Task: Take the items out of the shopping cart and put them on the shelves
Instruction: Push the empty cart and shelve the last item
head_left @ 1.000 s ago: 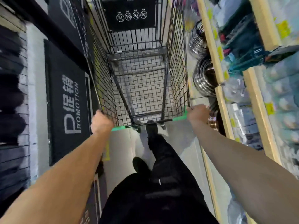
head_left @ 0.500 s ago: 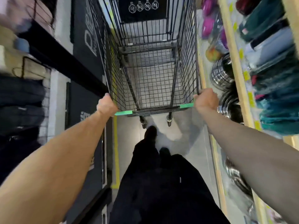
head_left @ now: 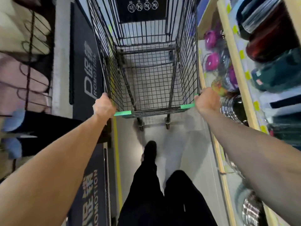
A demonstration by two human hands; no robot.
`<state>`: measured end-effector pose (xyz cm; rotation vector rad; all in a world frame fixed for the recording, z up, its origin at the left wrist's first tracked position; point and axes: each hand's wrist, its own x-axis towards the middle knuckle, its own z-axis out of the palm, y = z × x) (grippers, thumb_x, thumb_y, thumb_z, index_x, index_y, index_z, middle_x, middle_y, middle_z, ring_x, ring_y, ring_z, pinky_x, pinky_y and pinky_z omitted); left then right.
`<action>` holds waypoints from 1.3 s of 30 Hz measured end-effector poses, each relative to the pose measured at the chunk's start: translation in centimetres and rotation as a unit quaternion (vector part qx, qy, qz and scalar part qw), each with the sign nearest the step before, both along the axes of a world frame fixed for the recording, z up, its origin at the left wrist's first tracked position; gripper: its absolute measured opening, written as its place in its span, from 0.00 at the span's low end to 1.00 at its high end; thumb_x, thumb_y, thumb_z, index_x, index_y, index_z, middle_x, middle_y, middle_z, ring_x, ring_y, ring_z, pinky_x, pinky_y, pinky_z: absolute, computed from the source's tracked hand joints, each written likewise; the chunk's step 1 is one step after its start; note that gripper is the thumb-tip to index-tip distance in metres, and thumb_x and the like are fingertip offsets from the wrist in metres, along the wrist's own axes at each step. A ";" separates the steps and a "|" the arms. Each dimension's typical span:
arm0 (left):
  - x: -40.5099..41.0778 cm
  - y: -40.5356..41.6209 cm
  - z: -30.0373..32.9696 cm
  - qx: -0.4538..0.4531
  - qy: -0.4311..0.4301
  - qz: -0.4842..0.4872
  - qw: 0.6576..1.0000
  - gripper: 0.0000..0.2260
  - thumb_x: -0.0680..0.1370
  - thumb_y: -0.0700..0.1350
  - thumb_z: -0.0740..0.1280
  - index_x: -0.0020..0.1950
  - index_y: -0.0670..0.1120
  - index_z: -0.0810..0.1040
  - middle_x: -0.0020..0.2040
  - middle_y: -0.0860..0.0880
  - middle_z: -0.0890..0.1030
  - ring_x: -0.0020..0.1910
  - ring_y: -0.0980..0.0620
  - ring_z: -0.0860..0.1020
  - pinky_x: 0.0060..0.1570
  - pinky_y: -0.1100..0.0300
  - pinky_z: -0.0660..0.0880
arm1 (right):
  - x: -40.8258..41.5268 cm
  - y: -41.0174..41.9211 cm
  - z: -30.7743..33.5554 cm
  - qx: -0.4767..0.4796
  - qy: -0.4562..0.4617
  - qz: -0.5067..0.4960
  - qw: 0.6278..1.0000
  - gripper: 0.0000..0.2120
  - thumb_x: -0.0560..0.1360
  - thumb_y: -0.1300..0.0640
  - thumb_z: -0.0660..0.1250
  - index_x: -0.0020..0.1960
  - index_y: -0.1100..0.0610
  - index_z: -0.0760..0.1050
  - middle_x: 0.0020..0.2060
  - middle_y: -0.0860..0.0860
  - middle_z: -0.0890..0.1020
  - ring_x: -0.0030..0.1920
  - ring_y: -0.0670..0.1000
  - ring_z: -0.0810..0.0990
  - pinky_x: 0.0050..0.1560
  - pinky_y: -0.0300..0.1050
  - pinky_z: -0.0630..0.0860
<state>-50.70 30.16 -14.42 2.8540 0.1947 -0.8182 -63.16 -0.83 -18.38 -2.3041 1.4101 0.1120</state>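
The left hand (head_left: 103,106) is curled round the left end of the cart handle (head_left: 154,110), just beside its green end cap; the right hand (head_left: 206,101) grips the right end the same way, knuckles up. Both arms reach straight out to the handle. Ahead of the handle stands the black wire shopping cart (head_left: 146,82), with only the grey floor showing through its mesh. Right of the cart run wooden shelves (head_left: 239,66) with purple containers (head_left: 211,60) and stacked metal bowls (head_left: 232,107). Left of the cart hangs a dark promotion sign (head_left: 88,79). Below the handle, black trouser legs and a shoe (head_left: 149,150) stand on the floor.
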 end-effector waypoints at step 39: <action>-32.6 -42.9 20.3 -0.361 0.186 -0.762 0.504 0.07 0.77 0.47 0.68 0.42 0.47 0.81 0.33 0.51 0.83 0.32 0.52 0.83 0.39 0.60 0.78 | -33.1 -4.5 21.6 -0.262 -0.326 -0.591 0.690 0.06 0.75 0.53 0.70 0.46 0.56 0.80 0.33 0.46 0.80 0.37 0.49 0.79 0.43 0.44 0.74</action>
